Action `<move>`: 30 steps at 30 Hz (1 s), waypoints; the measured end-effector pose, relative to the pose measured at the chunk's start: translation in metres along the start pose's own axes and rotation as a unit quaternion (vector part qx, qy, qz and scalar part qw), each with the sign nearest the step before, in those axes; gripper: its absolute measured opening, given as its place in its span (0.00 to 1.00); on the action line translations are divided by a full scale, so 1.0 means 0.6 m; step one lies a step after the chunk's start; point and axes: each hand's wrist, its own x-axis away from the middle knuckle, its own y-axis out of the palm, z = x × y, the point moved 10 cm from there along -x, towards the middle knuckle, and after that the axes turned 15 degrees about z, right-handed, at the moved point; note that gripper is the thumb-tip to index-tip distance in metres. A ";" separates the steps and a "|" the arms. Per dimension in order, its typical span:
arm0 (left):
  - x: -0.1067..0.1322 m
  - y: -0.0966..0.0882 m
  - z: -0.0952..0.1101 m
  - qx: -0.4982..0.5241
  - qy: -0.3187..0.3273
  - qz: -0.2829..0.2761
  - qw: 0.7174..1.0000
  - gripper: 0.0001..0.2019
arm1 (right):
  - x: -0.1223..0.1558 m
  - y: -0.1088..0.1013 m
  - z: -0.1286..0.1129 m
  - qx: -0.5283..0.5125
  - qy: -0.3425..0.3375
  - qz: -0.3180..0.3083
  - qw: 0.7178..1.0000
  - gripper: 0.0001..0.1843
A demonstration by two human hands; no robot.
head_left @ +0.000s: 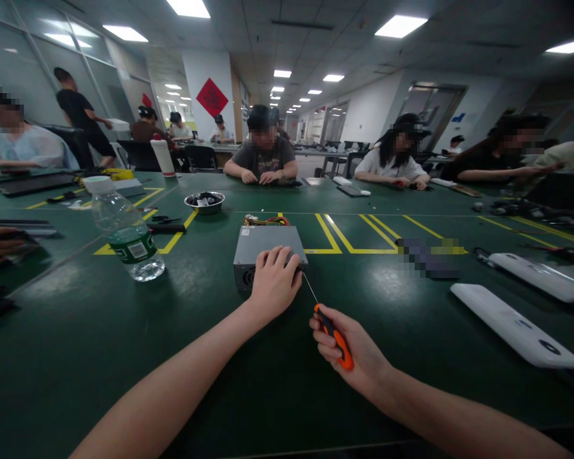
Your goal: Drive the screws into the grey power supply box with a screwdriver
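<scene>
A grey metal computer power supply (247, 245) sits on the green table, its fan grille partly showing on the side towards me. My left hand (275, 280) grips its near right part, fingers over the top. Colourful cables (268, 220) bunch up behind the box. An orange and black screwdriver (337, 341) is held by the handle in my right hand (351, 344). Its thin shaft points up and left to the near right corner of the box, by my left fingertips. Whether the tip touches a screw is hidden.
A clear water bottle (129, 236) stands to the left, with a metal bowl (205, 203) of dark parts beyond it. White elongated devices (511, 322) lie at right. Yellow tape (328, 233) marks the table. Several people sit around it; another person's hand (2, 247) is at far left.
</scene>
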 end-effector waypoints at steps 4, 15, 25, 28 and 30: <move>0.000 0.003 -0.003 -0.006 -0.002 0.002 1.000 0.11 | 0.002 0.004 -0.004 -0.008 -0.007 -0.019 1.000 0.16; -0.002 0.002 -0.002 -0.003 -0.024 -0.004 1.000 0.09 | 0.004 0.008 -0.007 0.004 -0.020 -0.026 0.999 0.17; 0.007 0.000 -0.011 0.030 -0.005 -0.027 0.999 0.15 | 0.015 0.007 -0.001 0.062 -0.101 -0.027 0.993 0.17; 0.017 -0.012 -0.027 0.047 0.022 -0.033 0.998 0.19 | 0.011 0.014 0.005 0.088 -0.108 -0.026 0.990 0.17; 0.023 -0.025 -0.047 0.036 0.016 -0.012 0.999 0.21 | 0.007 0.023 0.014 0.110 -0.102 -0.031 0.988 0.17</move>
